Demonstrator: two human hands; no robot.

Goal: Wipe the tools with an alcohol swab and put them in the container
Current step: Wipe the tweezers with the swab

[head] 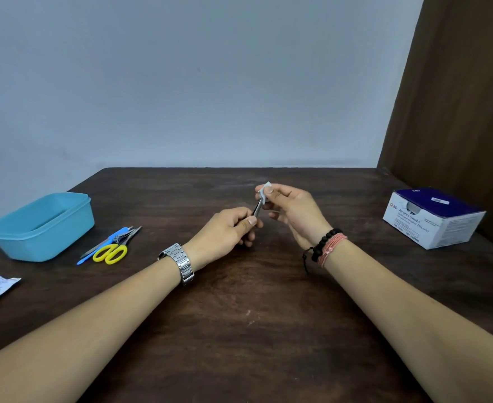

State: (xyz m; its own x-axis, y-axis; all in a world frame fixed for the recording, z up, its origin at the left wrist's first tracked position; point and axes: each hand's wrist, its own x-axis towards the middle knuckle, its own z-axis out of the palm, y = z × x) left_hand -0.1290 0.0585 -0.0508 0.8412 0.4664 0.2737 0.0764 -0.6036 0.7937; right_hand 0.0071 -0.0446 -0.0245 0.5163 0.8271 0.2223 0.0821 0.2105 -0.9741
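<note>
Our left hand [227,228] is pinching a thin metal tool [258,209], right of the blue container [40,225]. Our right hand [290,210] is pinching the swab [266,191] around its tip. We are judging that a firm squeeze with slow strokes along the whole length will clean best.

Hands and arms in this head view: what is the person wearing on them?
Both forearms are bare, with no sleeves or gloves in view. The left hand has a silver metal watch with a link band on its wrist. The right hand has two bracelets at the wrist: a black beaded bracelet and a pink cord bracelet beside it.
</note>
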